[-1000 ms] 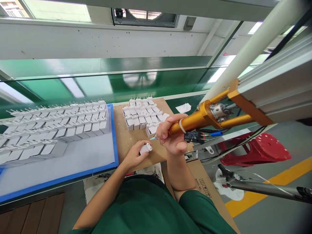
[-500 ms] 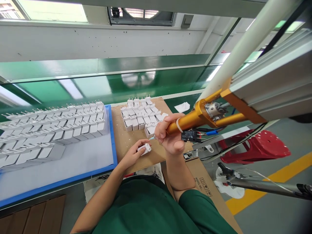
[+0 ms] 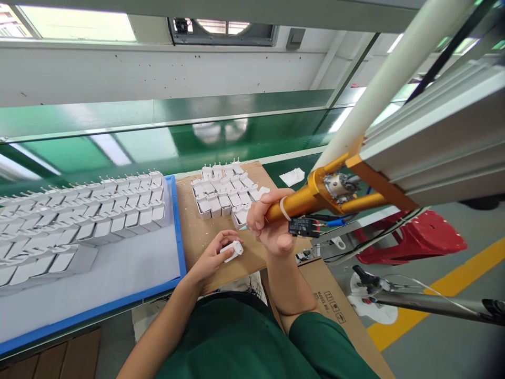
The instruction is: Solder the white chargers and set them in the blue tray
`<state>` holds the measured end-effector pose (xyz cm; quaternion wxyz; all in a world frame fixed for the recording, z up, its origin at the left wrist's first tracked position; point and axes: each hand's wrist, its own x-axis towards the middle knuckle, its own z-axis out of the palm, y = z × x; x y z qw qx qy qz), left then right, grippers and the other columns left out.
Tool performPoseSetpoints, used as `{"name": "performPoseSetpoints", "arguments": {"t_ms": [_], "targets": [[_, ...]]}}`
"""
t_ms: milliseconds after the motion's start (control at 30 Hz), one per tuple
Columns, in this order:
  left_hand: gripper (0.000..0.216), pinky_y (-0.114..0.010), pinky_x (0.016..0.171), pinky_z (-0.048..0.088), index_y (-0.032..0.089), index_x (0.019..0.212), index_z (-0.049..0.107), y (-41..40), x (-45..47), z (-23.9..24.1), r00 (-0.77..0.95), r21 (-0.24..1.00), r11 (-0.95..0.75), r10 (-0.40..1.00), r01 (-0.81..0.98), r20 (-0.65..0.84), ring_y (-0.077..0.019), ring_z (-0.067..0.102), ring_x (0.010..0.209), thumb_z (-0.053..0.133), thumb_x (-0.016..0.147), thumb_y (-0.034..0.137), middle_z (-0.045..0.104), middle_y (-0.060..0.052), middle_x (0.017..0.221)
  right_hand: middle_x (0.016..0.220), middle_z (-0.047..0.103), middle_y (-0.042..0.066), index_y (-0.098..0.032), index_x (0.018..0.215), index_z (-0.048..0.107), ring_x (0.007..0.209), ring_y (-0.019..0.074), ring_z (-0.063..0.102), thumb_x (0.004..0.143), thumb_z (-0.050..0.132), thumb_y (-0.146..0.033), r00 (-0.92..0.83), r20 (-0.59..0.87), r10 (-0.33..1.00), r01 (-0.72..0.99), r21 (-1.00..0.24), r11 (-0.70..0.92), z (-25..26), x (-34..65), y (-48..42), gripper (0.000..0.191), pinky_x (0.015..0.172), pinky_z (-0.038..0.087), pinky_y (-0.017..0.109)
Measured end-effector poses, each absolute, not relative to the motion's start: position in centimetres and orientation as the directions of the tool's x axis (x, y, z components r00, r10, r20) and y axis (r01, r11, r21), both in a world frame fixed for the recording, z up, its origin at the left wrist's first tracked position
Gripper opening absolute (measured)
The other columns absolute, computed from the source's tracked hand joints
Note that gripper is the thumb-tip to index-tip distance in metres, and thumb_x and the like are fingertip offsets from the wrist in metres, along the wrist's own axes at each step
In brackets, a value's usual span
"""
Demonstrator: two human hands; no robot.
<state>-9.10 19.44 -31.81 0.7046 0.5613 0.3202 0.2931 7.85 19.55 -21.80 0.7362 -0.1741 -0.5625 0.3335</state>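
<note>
My left hand (image 3: 216, 253) is closed around a small white plug adapter (image 3: 232, 251), low over the cardboard sheet (image 3: 221, 275). My right hand (image 3: 272, 226) grips the end of a gold metal tool (image 3: 300, 202), a cylinder with a white tie round it and a black microswitch (image 3: 303, 227) on its underside. A thin pale-blue tip (image 3: 243, 228) shows beside the right fingers, above and right of the adapter and apart from it. Several more white adapters (image 3: 224, 192) stand in rows on the cardboard, just beyond both hands.
A blue-edged tray (image 3: 179, 231) at left holds many rows of white adapters (image 3: 130, 216). A scrap of white paper (image 3: 292, 177) lies behind the tool. At right are a red stool (image 3: 426, 237) and a metal bar (image 3: 426, 304). A cardboard box (image 3: 335, 316) is beside my right arm.
The view has shifted slightly, moving the scene a little left and down. The adapter stays in my left hand, and my right hand keeps its grip on the tool.
</note>
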Motion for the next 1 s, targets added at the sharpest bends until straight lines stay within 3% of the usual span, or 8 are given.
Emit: {"name": "performPoseSetpoints", "arguments": {"t_ms": [367, 700, 800, 867, 1000], "targets": [[0.042, -0.030, 0.085, 0.045, 0.022, 0.105, 0.051, 19.2, -8.9, -31.8, 0.645, 0.951, 0.278, 0.753, -0.134, -0.129, -0.0180, 0.062, 0.097, 0.076, 0.083, 0.048, 0.066, -0.004, 0.106, 0.062, 0.051, -0.007, -0.031, 0.114, 0.060, 0.041, 0.0090, 0.040, 0.075, 0.069, -0.067, 0.140, 0.727, 0.672, -0.324, -0.608, 0.725, -22.1, 8.0, 20.2, 0.054, 0.036, 0.033, 0.024], [0.037, -0.029, 0.088, 0.047, 0.021, 0.112, 0.051, 18.9, -9.3, -32.0, 0.625, 0.960, 0.250, 0.772, -0.129, -0.117, -0.0171, 0.064, 0.102, 0.072, 0.089, 0.041, 0.070, -0.007, 0.116, 0.062, 0.051, -0.007, -0.030, 0.112, 0.060, 0.042, 0.0091, 0.039, 0.076, 0.069, -0.067, 0.168, 0.718, 0.676, -0.301, -0.615, 0.728, -22.1, 8.2, 20.2, 0.052, 0.037, 0.032, 0.024], [0.041, -0.033, 0.095, 0.049, 0.021, 0.120, 0.054, 18.0, -9.2, -32.4, 0.514, 0.984, 0.158, 0.852, -0.078, -0.096, -0.0208, 0.065, 0.112, 0.072, 0.088, 0.039, 0.071, -0.010, 0.122, 0.063, 0.052, -0.006, -0.031, 0.113, 0.060, 0.043, 0.0094, 0.040, 0.078, 0.069, -0.064, 0.166, 0.718, 0.676, -0.301, -0.616, 0.728, -22.0, 8.3, 20.0, 0.050, 0.038, 0.034, 0.024], [0.031, -0.035, 0.097, 0.050, 0.020, 0.112, 0.061, 17.2, -9.1, -32.8, 0.409, 0.999, 0.045, 0.912, -0.026, -0.030, -0.0226, 0.066, 0.112, 0.071, 0.089, 0.037, 0.072, -0.011, 0.122, 0.064, 0.051, -0.006, -0.030, 0.113, 0.061, 0.044, 0.0089, 0.041, 0.078, 0.069, -0.063, 0.173, 0.721, 0.671, -0.302, -0.609, 0.733, -21.8, 8.4, 20.0, 0.049, 0.038, 0.034, 0.023], [0.013, -0.036, 0.094, 0.053, 0.021, 0.092, 0.072, 15.8, -9.3, -33.5, 0.276, 0.921, -0.323, 0.926, 0.220, 0.259, -0.0220, 0.071, 0.103, 0.065, 0.094, 0.032, 0.076, -0.009, 0.113, 0.062, 0.049, -0.007, -0.030, 0.110, 0.062, 0.044, 0.0085, 0.041, 0.078, 0.069, -0.065, 0.189, 0.716, 0.672, -0.275, -0.619, 0.736, -21.5, 8.4, 19.9, 0.048, 0.039, 0.034, 0.023]]}}
